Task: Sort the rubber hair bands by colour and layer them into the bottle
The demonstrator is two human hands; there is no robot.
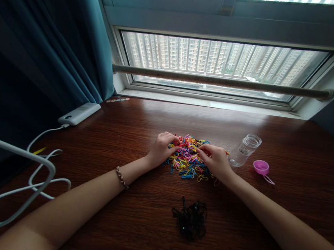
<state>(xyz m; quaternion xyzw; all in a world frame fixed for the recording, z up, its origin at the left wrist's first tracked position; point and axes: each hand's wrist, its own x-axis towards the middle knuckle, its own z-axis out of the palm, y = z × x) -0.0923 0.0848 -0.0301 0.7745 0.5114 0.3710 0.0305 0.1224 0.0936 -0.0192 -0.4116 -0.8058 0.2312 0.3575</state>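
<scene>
A loose pile of small rubber bands (190,156) in pink, yellow, blue and red lies on the dark wooden table, with a few black ones among them. My left hand (164,147) is at the pile's left edge, its fingers curled with the thumb below; what lies between the tips is too small to make out. From the right, my right hand (215,158) reaches over the pile, thumb and forefinger closed in a pinch on something tiny. A separate heap of black rubber bands (191,219) lies nearer to me, touched by neither hand.
Beyond my right hand, a clear jar (244,150) leans, its mouth uncovered, beside a pink lid (261,167) with a loop. At left are a white power bank (80,113), a looping white cable (49,174) and a blue curtain (81,47). A window bar (222,82) crosses behind the table.
</scene>
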